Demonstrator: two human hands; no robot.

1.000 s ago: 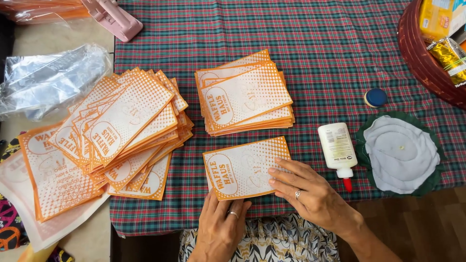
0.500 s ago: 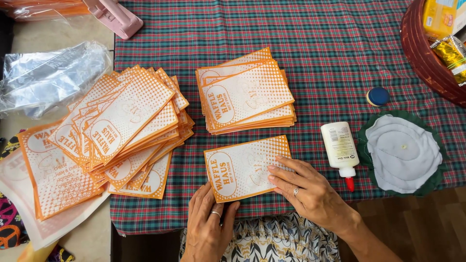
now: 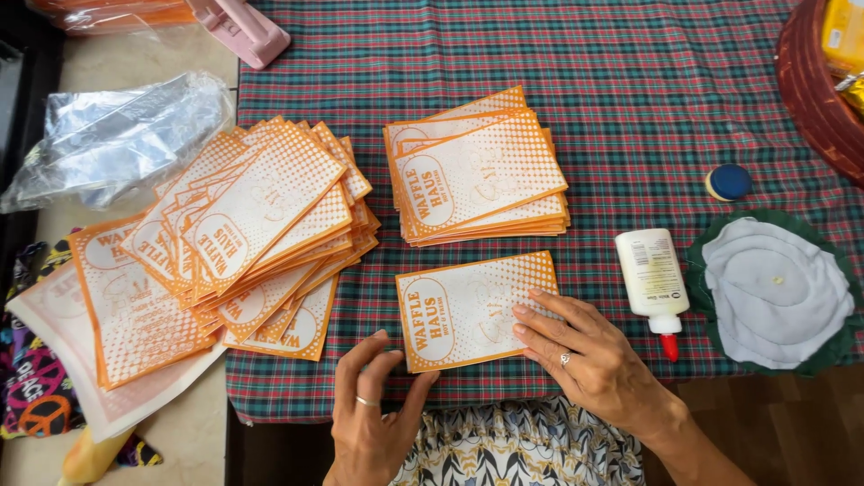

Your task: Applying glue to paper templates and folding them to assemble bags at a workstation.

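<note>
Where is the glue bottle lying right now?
The glue bottle lies on the plaid tablecloth, just right of the right hand, left of the white cloth round.

Two hands are showing: the left hand point(image 3: 371, 423) and the right hand point(image 3: 585, 355). One single bag point(image 3: 477, 310) is lying apart. Two bag stacks are sitting: a fanned stack point(image 3: 252, 225) and a neat stack point(image 3: 477, 171). One glue bottle point(image 3: 652, 274), one blue cap point(image 3: 728, 182) and one white cloth point(image 3: 776, 292) are lying nearby.
</note>
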